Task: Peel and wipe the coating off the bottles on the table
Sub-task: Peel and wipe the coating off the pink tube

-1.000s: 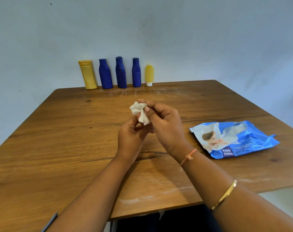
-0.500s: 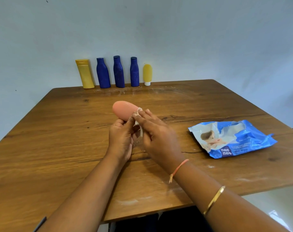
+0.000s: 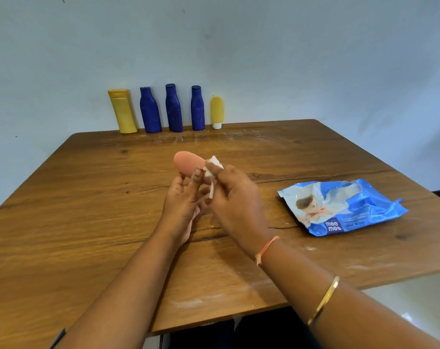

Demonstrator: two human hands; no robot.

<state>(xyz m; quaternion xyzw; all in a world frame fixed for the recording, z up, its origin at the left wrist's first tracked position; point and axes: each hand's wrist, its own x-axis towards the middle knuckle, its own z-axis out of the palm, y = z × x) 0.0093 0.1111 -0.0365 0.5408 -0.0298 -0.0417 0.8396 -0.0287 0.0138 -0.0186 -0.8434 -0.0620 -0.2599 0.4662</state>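
At frame centre, a smooth peach bottle (image 3: 187,161) is gripped by the curled fingers of the left hand (image 3: 182,202), and a crumpled white wipe (image 3: 213,164) is pinched against it by the right hand (image 3: 235,197). The wooden table (image 3: 88,197) is streaked with white residue; a blue wipes pack (image 3: 339,207) lies at right, and a row of bottles (image 3: 174,109) is lined against the pale wall (image 3: 289,59).
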